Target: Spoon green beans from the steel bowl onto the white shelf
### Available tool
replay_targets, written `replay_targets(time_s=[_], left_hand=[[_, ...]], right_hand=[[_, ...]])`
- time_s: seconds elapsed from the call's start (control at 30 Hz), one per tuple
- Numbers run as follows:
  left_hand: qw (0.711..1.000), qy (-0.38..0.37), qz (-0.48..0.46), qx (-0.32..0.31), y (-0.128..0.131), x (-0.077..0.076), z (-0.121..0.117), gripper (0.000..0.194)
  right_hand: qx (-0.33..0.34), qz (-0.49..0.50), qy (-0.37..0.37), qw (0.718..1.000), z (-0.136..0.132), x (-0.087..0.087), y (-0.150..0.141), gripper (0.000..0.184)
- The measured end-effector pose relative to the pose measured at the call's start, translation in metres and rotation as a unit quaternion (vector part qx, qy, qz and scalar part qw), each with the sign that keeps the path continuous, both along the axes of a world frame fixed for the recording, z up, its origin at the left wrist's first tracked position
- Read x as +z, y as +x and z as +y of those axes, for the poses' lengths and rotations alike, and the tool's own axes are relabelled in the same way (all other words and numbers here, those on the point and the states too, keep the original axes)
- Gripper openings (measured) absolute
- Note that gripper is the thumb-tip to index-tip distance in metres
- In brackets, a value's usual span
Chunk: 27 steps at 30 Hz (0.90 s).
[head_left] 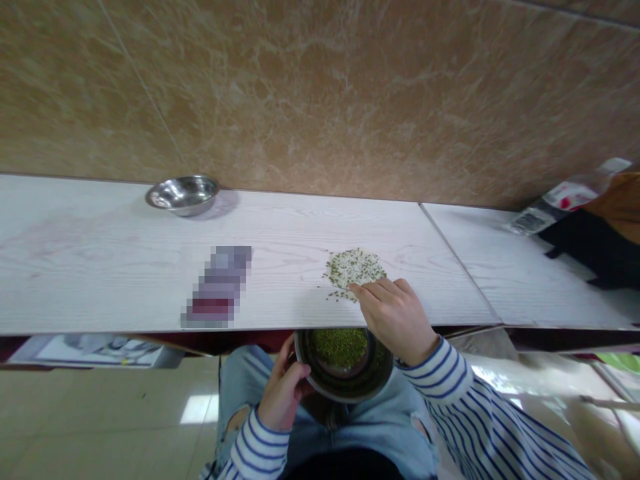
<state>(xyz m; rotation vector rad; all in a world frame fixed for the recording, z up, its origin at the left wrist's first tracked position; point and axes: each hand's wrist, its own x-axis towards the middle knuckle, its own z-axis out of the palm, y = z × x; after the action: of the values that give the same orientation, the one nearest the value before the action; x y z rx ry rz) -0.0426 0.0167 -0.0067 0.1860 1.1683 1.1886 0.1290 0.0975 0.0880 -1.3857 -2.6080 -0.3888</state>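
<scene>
My left hand point(281, 390) is wrapped round the rim of a steel bowl point(375, 380) held on my lap just under the table's front edge. Green beans point(341, 345) fill the bottom of the bowl. My right hand point(395, 317) rests on the white table point(100, 267) with its fingers curled together, touching the near side of a pile of mixed white and green grains point(354, 267). A few loose grains lie around the pile.
An empty steel bowl point(183, 194) stands at the back of the table by the tiled wall. A blurred flat object point(217, 287) lies left of the pile. At the far right are a plastic bag point(560, 203) and dark items point(590, 250).
</scene>
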Motion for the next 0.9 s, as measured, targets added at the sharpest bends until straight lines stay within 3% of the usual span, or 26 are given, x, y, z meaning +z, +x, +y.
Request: replay_targets(time_s=[0.9], left_hand=[[1.0,0.017,-0.009,-0.02,0.003,-0.004,-0.001,0.06]], right_hand=[[-0.004,0.034,-0.03,0.999,-0.026,-0.001,0.023,0.027]])
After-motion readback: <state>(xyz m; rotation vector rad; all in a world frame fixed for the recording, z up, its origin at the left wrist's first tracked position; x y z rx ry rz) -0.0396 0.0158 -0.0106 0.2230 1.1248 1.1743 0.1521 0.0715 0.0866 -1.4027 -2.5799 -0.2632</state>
